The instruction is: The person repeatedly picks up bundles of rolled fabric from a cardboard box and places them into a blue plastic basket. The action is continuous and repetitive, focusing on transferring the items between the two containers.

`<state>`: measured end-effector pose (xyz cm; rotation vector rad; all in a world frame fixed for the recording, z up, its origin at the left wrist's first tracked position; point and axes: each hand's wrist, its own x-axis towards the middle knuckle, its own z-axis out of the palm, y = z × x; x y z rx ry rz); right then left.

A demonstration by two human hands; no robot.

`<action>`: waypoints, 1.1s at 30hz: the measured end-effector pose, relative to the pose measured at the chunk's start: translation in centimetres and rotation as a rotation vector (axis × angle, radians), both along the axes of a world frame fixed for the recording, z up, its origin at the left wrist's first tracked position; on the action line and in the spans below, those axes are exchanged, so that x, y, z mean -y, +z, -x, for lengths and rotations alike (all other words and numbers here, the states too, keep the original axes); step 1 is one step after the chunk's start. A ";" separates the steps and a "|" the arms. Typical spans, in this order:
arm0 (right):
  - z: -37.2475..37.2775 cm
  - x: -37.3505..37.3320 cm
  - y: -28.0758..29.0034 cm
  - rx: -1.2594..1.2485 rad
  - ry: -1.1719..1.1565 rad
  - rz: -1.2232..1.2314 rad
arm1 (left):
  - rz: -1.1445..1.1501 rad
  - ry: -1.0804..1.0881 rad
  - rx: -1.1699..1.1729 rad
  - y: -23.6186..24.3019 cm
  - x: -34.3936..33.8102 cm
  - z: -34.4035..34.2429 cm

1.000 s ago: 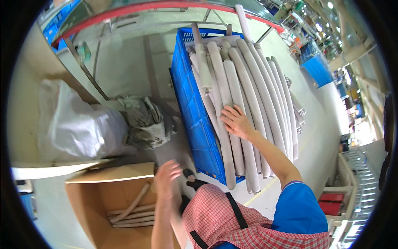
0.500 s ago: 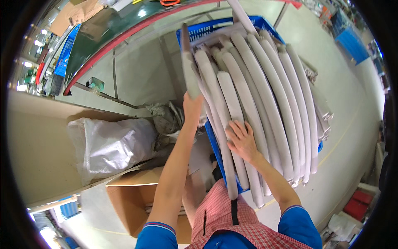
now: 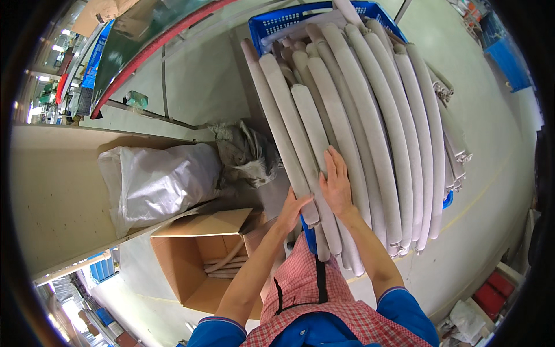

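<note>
Long pale grey soft-looking tubes [image 3: 370, 127] lie side by side, heaped over a blue plastic crate [image 3: 272, 24]. My left hand [image 3: 292, 211] is at the near end of the leftmost tube [image 3: 274, 110], its thumb across the top and its fingers along the left side, partly hidden. My right hand [image 3: 337, 184] rests on the tubes just to the right, fingers stretched out and holding nothing. Near my hands, the tubes' ends hang over the crate's front edge.
A cardboard box [image 3: 173, 266] with several thin rods stands open at the lower left. Behind it lie a white plastic sack [image 3: 165, 179] and a grey crumpled sack [image 3: 245, 153]. A red-edged green table [image 3: 139, 52] is at the upper left. More grey rolls [image 3: 457, 141] lie at the right.
The leftmost tube has come down from a raised, tilted position onto the pile. My left hand has moved down to its near end; my right hand has shifted slightly upward.
</note>
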<state>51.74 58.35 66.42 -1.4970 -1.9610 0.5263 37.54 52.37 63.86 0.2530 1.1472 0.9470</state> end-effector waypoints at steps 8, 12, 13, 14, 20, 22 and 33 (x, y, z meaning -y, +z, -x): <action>-0.2 3.9 1.7 -0.357 -0.112 0.492 | 0.014 0.049 0.028 -3.2 2.2 0.0; 0.3 2.3 3.6 -0.440 -0.069 0.807 | 0.067 0.114 0.148 -1.5 3.5 0.8; 0.6 2.1 4.4 -0.501 -0.070 0.934 | 0.053 0.137 0.173 -0.6 3.8 1.1; 0.6 2.6 4.2 -0.523 -0.089 0.956 | 0.065 0.114 0.151 -1.2 4.7 1.4; 0.2 2.5 5.1 -0.730 -0.104 1.006 | -0.049 0.166 -0.002 2.0 6.1 -0.1; 0.8 2.7 3.5 -0.620 -0.170 0.954 | -0.053 0.137 -0.028 1.4 7.1 -0.9; 2.7 5.6 4.4 -0.331 0.243 1.069 | -0.099 0.301 0.142 4.4 12.2 2.5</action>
